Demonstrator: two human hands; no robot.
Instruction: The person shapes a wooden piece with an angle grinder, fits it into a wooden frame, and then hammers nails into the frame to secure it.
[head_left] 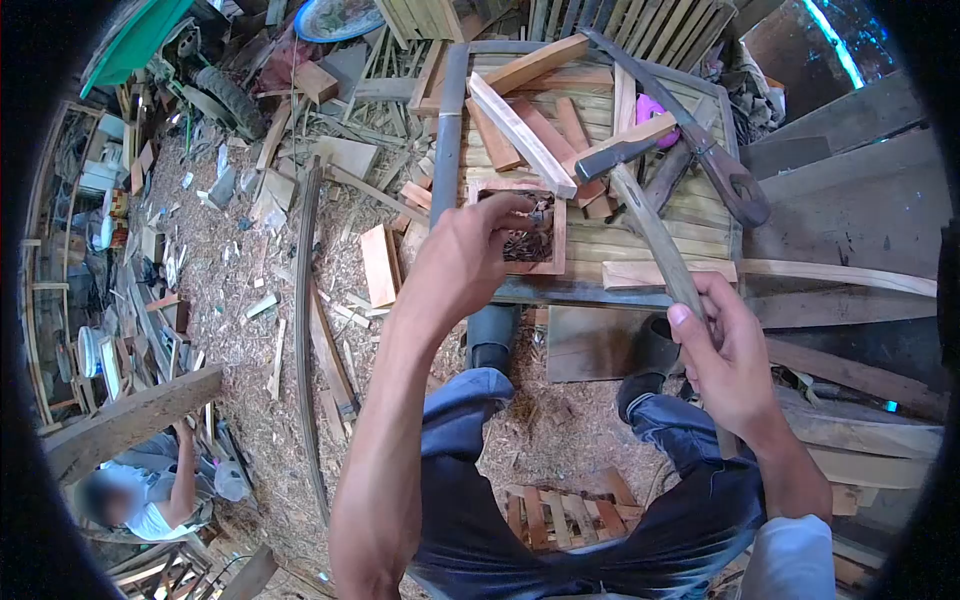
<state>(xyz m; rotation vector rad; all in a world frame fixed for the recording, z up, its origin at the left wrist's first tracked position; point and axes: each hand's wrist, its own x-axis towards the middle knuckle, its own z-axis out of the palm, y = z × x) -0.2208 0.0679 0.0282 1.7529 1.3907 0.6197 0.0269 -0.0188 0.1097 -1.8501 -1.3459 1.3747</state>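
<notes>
My left hand (465, 245) reaches over the rim of a small wooden box (545, 267) filled with dark nails (530, 245). Its fingers are bent together at the nails; what they pinch, if anything, is too small to make out. In my right hand (725, 345) is a hammer (648, 220), gripped by its wooden handle. The dark hammer head points away from me, above the slatted wooden table (590, 232). A pale wood strip (525, 140) lies with its near end at the box's far right corner.
A handsaw (735, 190) lies on the table's right side, near a pink object (655, 115) and several wood offcuts (490, 135). Scrap wood and shavings cover the ground. A long beam (305, 330) lies to the left. Another person (150, 490) sits at lower left.
</notes>
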